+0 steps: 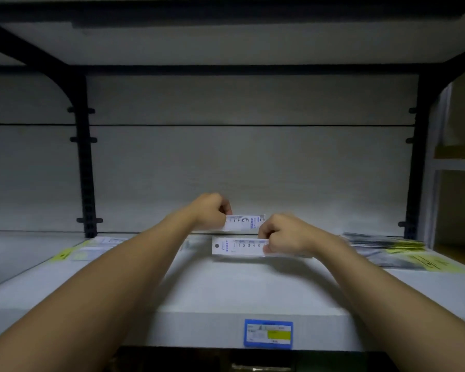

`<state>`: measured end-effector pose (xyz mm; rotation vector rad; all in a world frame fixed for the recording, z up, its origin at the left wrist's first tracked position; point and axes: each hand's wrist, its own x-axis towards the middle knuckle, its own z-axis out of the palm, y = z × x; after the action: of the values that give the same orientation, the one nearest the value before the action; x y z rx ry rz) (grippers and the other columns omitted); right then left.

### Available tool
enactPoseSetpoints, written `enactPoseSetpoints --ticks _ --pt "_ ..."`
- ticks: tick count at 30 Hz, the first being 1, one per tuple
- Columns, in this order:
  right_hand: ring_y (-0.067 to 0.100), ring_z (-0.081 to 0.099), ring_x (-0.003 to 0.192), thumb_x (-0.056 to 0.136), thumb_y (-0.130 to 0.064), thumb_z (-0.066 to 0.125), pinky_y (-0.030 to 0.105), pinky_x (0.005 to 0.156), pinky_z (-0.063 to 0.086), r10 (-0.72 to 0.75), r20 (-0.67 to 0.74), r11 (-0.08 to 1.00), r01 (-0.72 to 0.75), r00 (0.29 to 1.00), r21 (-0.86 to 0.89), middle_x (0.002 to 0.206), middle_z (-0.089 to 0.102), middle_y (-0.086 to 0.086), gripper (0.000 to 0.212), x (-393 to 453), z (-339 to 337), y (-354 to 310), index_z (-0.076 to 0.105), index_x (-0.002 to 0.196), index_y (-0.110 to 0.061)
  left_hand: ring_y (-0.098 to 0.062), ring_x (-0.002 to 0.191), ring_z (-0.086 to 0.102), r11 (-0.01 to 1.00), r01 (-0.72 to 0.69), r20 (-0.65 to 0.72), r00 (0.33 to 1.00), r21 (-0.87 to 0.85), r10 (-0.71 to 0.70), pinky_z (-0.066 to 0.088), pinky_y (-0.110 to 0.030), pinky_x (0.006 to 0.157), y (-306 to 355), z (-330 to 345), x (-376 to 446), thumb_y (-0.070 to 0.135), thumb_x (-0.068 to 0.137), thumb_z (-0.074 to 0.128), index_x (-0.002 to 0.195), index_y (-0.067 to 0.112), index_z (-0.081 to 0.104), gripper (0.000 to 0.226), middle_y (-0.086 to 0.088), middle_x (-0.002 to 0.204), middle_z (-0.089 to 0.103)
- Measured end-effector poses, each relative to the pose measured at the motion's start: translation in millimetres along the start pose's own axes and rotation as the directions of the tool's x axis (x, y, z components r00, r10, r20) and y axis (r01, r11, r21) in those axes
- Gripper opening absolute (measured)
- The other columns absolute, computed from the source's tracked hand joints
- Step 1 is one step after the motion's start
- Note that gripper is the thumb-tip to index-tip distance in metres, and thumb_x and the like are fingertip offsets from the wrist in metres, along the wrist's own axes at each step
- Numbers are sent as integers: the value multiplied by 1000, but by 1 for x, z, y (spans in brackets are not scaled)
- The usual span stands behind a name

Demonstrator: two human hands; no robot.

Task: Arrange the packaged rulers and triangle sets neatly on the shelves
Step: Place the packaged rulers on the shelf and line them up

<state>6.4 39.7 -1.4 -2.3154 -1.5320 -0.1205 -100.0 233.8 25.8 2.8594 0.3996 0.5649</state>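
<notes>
Hands reach over the white shelf [253, 288]: the left hand [211, 212] has its fingers curled round the end of one packaged ruler [243, 222] near the back wall, held above the board. The right hand [283, 234] grips a second packaged ruler [236, 246] just in front, seemingly resting on the shelf, while triangle sets [392, 251] lie stacked at the right end.

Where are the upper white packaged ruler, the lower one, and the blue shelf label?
Upper white packaged ruler [243, 222], head view: printed middle.
Lower white packaged ruler [236, 246], head view: numbered scale.
Blue shelf label [268, 333], head view: label centre.
</notes>
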Motion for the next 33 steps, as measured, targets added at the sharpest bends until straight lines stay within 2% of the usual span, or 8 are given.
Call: enactPoseSetpoints --ticks 4,10,16,21,27,30,32,33 --pt "17 42 61 72 -5 60 29 55 29 -13 36 1000 13 999 2 63 48 1 2 10 6 -10 59 73 -6 -10 76 57 998 65 -35 997 4 -65 38 -17 55 -19 -18 -17 0 76 55 89 24 66 29 7 81 64" --pt "18 45 63 70 -10 59 31 56 31 -55 25 998 54 998 24 66 53 5 9 23 13 -15 61 78 -7 -13 77 57 982 184 -69 981 35 -182 37 -17 55 -52 -45 -41 3 75 54 83 27 65 27 7 81 65" --pt "13 56 64 73 -15 59 26 57 42 -30 0 991 30 1000 127 65 61 -7 13 36 23 -31 70 78 -20 -14 77 60 979 203 15 979 35 -203 42 -20 58 -77 -47 -54 3 75 55 81 23 67 23 4 82 67" --pt "17 56 66 72 -17 57 28 58 41 -28 13 994 27 1000 103 74 67 2 13 50 34 -58 68 79 -18 -16 77 61 978 208 29 978 6 -209 41 -20 57 -105 -52 -63 6 72 54 78 21 69 21 2 80 69" --pt "24 56 64 66 -15 56 31 53 38 0 -58 999 2 998 38 69 65 7 11 72 42 -100 65 73 -15 -14 72 57 978 209 123 971 -24 -205 40 -17 48 -147 -63 -82 6 77 56 86 19 70 21 4 77 65" --pt "21 54 63 69 -11 58 29 53 37 29 -84 999 -26 996 34 68 64 7 9 85 51 -121 66 73 -13 -17 83 60 973 229 254 942 -6 -220 48 -22 63 -168 -68 -87 12 76 68 89 22 70 17 4 84 65" --pt "20 55 66 71 -8 59 29 55 39 44 -104 999 -42 994 17 68 64 5 9 90 58 -133 67 72 -14 -18 89 63 969 245 289 927 20 -240 52 -29 75 -181 -69 -90 21 69 75 84 27 71 17 4 91 68" --pt "21 56 67 72 -8 59 29 56 40 53 -117 999 -51 992 15 69 64 5 10 92 61 -138 67 72 -14 -18 86 64 968 248 289 925 31 -246 53 -31 75 -186 -69 -92 23 67 76 83 28 71 18 4 91 70"
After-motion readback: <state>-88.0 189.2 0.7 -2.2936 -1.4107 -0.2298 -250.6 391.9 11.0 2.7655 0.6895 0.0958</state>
